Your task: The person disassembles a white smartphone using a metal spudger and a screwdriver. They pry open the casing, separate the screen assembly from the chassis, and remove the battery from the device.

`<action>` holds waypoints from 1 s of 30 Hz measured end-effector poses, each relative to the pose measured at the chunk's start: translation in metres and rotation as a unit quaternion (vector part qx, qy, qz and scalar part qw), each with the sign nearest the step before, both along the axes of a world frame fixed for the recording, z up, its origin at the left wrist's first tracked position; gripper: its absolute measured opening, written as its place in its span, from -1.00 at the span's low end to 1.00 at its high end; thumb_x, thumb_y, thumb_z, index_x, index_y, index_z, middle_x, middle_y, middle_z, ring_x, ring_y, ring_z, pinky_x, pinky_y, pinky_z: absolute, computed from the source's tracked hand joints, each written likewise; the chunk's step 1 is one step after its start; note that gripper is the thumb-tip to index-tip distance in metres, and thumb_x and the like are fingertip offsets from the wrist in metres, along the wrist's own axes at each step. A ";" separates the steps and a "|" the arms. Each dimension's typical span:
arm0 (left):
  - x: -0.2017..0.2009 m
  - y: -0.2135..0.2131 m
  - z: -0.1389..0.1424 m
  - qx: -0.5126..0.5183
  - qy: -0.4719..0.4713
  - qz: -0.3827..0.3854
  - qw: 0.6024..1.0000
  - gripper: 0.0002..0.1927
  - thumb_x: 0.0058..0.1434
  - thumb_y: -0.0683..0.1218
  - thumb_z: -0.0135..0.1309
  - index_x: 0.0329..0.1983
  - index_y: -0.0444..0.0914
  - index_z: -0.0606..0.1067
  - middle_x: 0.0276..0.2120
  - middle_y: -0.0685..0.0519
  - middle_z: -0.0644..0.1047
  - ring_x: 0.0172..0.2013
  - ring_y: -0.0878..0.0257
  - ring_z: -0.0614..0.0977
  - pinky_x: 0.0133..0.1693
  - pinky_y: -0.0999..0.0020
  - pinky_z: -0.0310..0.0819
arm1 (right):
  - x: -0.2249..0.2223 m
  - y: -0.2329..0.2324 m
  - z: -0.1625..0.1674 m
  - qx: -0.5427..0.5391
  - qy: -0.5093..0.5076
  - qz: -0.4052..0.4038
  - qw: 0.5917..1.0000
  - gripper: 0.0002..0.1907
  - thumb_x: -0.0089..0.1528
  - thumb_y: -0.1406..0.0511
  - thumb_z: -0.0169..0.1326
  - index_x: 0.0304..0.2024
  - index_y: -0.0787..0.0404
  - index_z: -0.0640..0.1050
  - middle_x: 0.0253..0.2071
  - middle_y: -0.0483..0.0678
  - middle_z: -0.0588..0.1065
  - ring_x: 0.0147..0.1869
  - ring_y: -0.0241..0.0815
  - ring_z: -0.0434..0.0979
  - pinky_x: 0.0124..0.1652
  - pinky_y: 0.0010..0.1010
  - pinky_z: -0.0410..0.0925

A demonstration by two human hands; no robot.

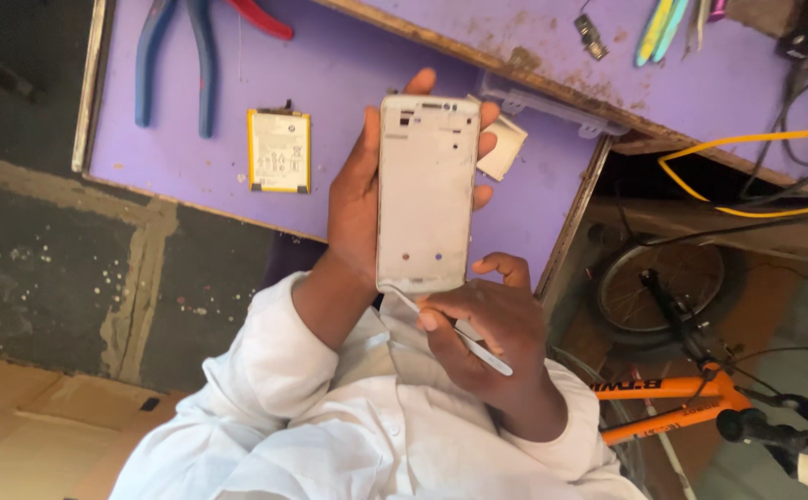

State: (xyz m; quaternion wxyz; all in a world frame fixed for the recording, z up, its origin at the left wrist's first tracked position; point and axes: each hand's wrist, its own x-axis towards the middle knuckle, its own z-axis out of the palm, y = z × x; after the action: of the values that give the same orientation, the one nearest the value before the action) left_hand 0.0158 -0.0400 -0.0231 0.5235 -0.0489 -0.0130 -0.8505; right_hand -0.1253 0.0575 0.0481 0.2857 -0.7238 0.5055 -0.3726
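Upright above the purple table [348, 65], the white phone frame [425, 194] sits gripped in the left hand [358, 199], its dusty back showing, while the right hand [487, 329] pinches a thin white pry tool [459, 335] against its lower edge.

Purple tabletop [348, 65] is pretty scuffed and stained. A yellow flat phone battery [279, 150] lies on it, with blue-handled pliers [174, 60] just above and a red handle [261, 17] poking in beside those. Yellow cable [746, 141] loops off the edge, and an orange bicycle [672, 403] is parked below.
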 end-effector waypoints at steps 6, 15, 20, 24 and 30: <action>0.003 -0.001 -0.003 0.001 -0.036 -0.024 0.999 -0.45 0.61 0.23 -0.28 0.54 -0.06 0.11 0.39 -0.34 0.27 0.30 0.00 0.47 0.15 0.07 0.58 | -0.009 -0.002 -0.013 0.004 -0.018 0.048 0.999 -0.87 0.19 0.36 0.30 -0.24 0.13 0.59 -0.29 -0.16 0.64 -0.32 -0.31 0.61 0.16 -0.20 0.25; -0.003 0.000 -0.013 -0.036 -0.075 -0.045 0.995 -0.46 0.62 0.24 -0.22 0.54 -0.04 0.12 0.31 -0.30 0.32 0.24 0.05 0.49 0.12 0.13 0.60 | -0.041 -0.032 -0.030 -0.030 -0.010 0.194 0.980 -0.81 0.16 0.37 0.35 -0.21 0.12 0.61 -0.32 -0.20 0.63 -0.36 -0.34 0.56 0.13 -0.19 0.21; -0.006 0.000 -0.015 -0.019 -0.090 -0.075 0.993 -0.45 0.60 0.24 -0.20 0.54 0.00 0.12 0.31 -0.27 0.33 0.22 0.08 0.49 0.10 0.14 0.61 | -0.057 -0.044 -0.031 -0.020 -0.031 0.235 0.971 -0.79 0.14 0.34 0.37 -0.20 0.11 0.63 -0.38 -0.23 0.60 -0.32 -0.33 0.59 0.10 -0.22 0.22; -0.003 -0.006 -0.013 -0.013 -0.112 -0.079 0.991 -0.42 0.55 0.26 -0.17 0.53 0.00 0.12 0.34 -0.30 0.36 0.26 0.05 0.51 0.08 0.14 0.62 | -0.070 -0.049 -0.028 -0.002 -0.025 0.237 0.971 -0.80 0.12 0.33 0.38 -0.23 0.12 0.62 -0.40 -0.21 0.59 -0.33 -0.34 0.57 0.08 -0.20 0.25; -0.004 -0.006 -0.011 -0.013 -0.107 -0.079 0.991 -0.40 0.52 0.26 -0.14 0.52 0.00 0.12 0.33 -0.30 0.37 0.25 0.04 0.53 0.07 0.11 0.63 | -0.080 -0.052 -0.027 0.002 -0.029 0.243 0.970 -0.79 0.12 0.31 0.38 -0.24 0.13 0.63 -0.39 -0.20 0.60 -0.33 -0.34 0.58 0.04 -0.21 0.27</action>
State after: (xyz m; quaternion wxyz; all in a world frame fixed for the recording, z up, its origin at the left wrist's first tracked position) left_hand 0.0115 -0.0460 -0.0339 0.4492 0.0350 -0.0763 -0.8895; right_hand -0.2055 0.0056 0.0213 0.3834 -0.8133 0.3072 -0.3117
